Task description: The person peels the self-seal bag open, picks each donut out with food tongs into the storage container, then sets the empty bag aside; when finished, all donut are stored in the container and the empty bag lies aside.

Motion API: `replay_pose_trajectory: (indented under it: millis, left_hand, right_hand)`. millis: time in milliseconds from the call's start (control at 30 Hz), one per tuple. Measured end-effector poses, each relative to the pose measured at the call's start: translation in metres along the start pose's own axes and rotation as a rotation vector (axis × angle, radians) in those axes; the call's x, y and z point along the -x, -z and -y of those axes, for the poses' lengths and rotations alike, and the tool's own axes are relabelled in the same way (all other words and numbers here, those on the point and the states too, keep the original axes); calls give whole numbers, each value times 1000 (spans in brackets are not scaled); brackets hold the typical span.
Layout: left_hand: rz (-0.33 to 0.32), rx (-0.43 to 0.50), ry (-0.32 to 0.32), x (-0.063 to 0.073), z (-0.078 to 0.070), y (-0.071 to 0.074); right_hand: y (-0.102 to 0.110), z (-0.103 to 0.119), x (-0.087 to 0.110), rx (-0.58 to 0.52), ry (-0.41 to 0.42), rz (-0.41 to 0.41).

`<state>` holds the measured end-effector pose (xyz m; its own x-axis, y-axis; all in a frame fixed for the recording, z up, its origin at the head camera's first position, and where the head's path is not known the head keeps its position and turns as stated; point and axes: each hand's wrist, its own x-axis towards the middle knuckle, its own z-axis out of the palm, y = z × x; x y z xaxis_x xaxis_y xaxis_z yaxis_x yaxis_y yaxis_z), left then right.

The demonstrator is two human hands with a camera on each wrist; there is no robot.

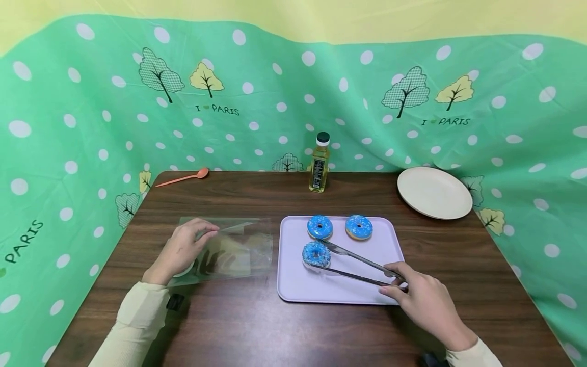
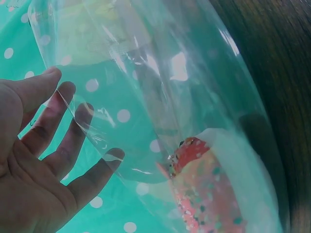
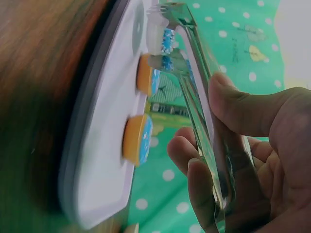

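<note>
My left hand (image 1: 183, 247) pinches the edge of a clear plastic bag (image 1: 238, 250) between thumb and fingertips on the left of the table. In the left wrist view a pink thing with sprinkles (image 2: 209, 194), like a doughnut, shows inside the bag; the hand hides it from the head view. My right hand (image 1: 428, 295) grips metal tongs (image 1: 362, 259), their tips at either side of the nearest blue doughnut (image 1: 311, 248). That doughnut is on a pale lilac tray (image 1: 291, 285). Behind it sit two more, a left blue doughnut (image 1: 325, 224) and a right blue doughnut (image 1: 364, 229).
An oil bottle (image 1: 318, 168) with a dark cap stands behind the tray. At the back right corner lies a cream plate (image 1: 433, 193), and an orange spoon (image 1: 183, 178) at the back left. Green patterned cloth (image 1: 275, 76) hangs around the wooden table (image 1: 243, 326).
</note>
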<state>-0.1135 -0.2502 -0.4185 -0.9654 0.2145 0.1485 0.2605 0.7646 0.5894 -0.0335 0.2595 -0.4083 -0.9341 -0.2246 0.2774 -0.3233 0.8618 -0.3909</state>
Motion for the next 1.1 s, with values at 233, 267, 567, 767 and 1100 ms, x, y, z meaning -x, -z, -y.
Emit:
replay_pose_trajectory:
  millis: [233, 267, 567, 767, 1100]
  left_hand:
    - [3, -3, 7, 0, 0, -2]
    - [3, -3, 6, 0, 0, -2]
    - [3, 3, 8, -1, -1, -1]
    - [-5, 0, 8, -1, -1, -2]
    - [-3, 4, -2, -2, -1, -3]
  right_hand:
    - [13, -14, 9, 23, -91, 66]
    - [15, -17, 11, 28, -107, 79]
    - [36, -32, 20, 97, -187, 146]
    - [51, -39, 23, 130, -209, 175]
    - [67, -50, 30, 161, -280, 277]
